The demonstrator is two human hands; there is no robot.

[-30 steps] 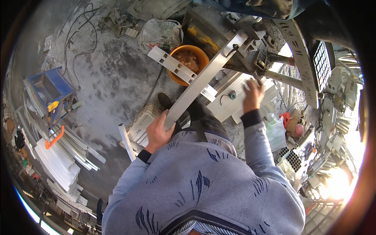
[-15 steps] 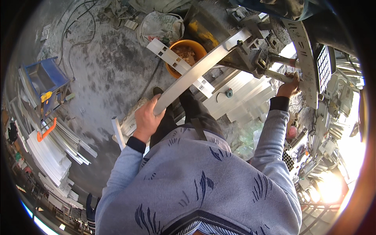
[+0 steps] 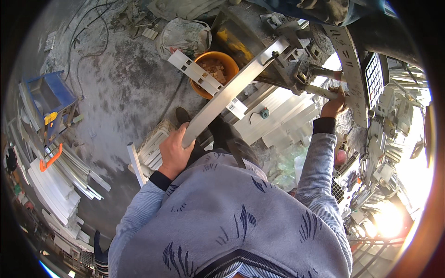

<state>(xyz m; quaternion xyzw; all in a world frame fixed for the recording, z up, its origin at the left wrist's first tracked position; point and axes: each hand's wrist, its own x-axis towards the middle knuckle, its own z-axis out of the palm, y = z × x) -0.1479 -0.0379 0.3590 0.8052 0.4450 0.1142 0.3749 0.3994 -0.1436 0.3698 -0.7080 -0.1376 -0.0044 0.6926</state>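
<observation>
My left hand (image 3: 174,150) is closed around the near end of a long flat silver metal bar (image 3: 227,95). The bar slants away to the upper right, and its far end lies at a grimy metal machine (image 3: 303,74). At the right, my right hand (image 3: 333,104) wraps round a rod-like handle (image 3: 320,91) that sticks out from this machine; part of the fingers is hidden. Beneath the bar crosses a white strip with square holes (image 3: 197,72), which passes over an orange bucket (image 3: 199,91) of small brownish pieces.
Pale metal profiles (image 3: 278,116) lie beyond my legs, with a small teal round object (image 3: 264,112) on them. A white sack (image 3: 185,37) stands behind the bucket. To the left are a blue-framed stand (image 3: 51,95) and stacked white profiles (image 3: 53,190). A long curved plate (image 3: 347,69) rises at right.
The whole scene has shifted slightly left in the view. Both hands keep their holds, and the bar stays at the machine in nearly the same pose.
</observation>
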